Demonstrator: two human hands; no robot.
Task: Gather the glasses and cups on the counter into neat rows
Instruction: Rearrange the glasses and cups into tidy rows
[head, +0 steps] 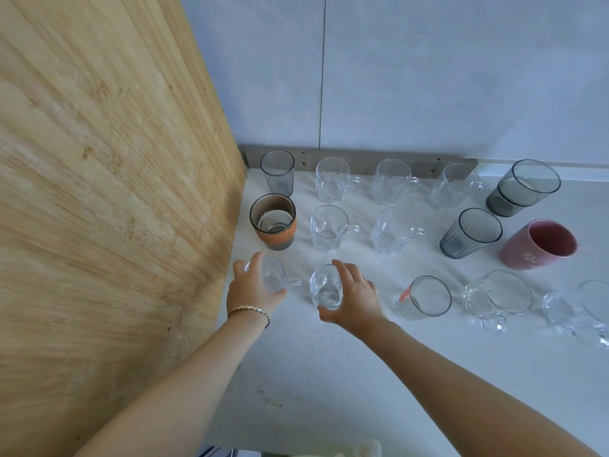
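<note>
Cups and glasses stand in three rows on the white counter. My left hand grips a clear glass mug at the left end of the front row, its handle pointing right. My right hand wraps around a second clear mug beside it. Behind them stand an orange-banded cup and two clear mugs. The back row starts with a grey ribbed glass, then several clear mugs.
A tall wooden panel walls off the left side. To the right stand a grey ribbed glass, a smoky tumbler, a pink cup, a red-marked glass and two clear mugs. A grey wall is behind.
</note>
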